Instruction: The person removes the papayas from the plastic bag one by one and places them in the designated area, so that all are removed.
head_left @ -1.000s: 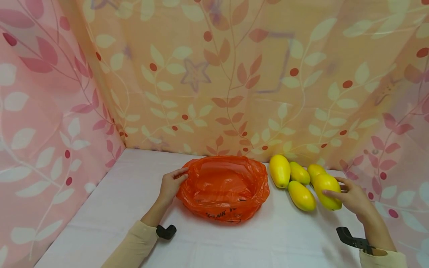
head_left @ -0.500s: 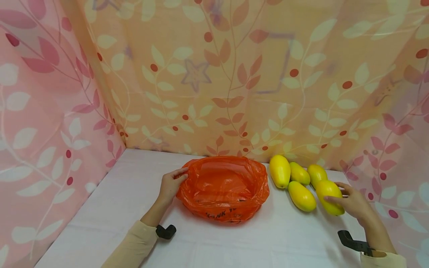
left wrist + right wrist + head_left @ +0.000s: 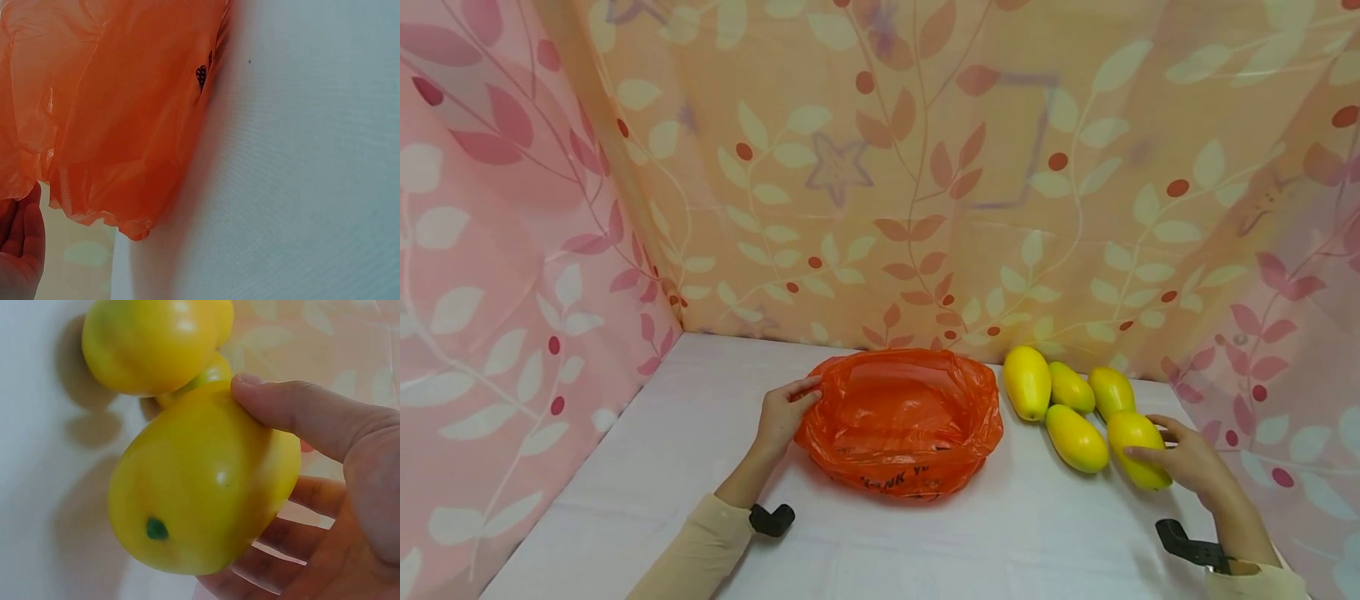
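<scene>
At the left rim of an orange-red plastic bag my left hand pinches the film. The bag sits with its mouth spread wide and dark lettering on its front. In the left wrist view, the bag's crumpled edge partly covers the fingers. My right hand grips a yellow mango, thumb on one side and fingers round the other. A green stem spot shows on this mango in the right wrist view. Whether it touches the table is hard to tell.
Several other yellow fruits lie to the right of the bag: a long one, a small one, one in front and one at the back. A white cloth covers the table; patterned curtains enclose it.
My right hand has brought the mango slightly nearer to me and to the right, uncovering more of the fruit behind. The left hand and the bag stay as they were.
</scene>
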Available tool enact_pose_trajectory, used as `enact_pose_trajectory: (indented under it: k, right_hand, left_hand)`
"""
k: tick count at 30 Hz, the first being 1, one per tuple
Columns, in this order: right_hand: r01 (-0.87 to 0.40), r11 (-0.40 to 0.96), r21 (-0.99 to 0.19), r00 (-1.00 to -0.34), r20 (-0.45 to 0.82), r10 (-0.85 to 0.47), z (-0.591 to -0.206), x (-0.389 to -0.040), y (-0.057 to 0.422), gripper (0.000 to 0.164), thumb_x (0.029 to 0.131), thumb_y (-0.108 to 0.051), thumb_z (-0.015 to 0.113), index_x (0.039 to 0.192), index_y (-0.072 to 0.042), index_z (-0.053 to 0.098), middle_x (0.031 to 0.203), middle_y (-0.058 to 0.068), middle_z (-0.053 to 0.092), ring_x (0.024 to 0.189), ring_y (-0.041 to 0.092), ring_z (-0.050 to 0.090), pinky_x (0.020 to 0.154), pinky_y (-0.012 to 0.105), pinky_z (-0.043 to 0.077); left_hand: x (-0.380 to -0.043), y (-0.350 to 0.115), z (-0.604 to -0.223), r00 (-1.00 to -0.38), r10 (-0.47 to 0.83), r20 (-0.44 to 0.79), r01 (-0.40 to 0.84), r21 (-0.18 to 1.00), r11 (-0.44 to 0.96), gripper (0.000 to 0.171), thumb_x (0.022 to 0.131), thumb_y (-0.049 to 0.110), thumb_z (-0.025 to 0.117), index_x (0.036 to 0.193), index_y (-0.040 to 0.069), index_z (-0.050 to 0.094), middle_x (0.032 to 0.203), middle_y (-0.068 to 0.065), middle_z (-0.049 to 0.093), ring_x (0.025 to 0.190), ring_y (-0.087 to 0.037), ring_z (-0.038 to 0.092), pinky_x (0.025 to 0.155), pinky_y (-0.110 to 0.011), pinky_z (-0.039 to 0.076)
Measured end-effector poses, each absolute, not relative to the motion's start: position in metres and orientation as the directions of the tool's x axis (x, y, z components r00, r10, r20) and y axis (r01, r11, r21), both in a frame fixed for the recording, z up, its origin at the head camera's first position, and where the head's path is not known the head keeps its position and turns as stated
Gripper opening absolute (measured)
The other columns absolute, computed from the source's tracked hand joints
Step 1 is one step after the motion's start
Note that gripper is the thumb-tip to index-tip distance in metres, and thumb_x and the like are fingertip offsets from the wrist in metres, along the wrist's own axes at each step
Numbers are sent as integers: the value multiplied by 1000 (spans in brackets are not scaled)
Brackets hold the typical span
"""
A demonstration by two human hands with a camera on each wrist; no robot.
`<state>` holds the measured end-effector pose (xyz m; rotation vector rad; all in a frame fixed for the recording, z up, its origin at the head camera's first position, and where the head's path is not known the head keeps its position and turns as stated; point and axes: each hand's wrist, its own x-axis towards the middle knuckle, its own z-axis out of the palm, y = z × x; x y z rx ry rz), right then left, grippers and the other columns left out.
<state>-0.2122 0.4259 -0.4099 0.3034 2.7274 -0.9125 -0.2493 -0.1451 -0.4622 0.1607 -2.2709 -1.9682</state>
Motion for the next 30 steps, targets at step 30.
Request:
enact_pose_trajectory:
  k: [30]
  right_hand:
    - [276,810,-518,-931,-353,91,-432,-222,433,115,78,-63,70,148,11,16,139,46,23,115,58,38,98,69,40]
  left_hand:
    - [-249,-145,-465,-985,-172,10,-15,989,147,32,92,9,64,123,4,67,131,-15,63,117,-20,57,79,-9,51]
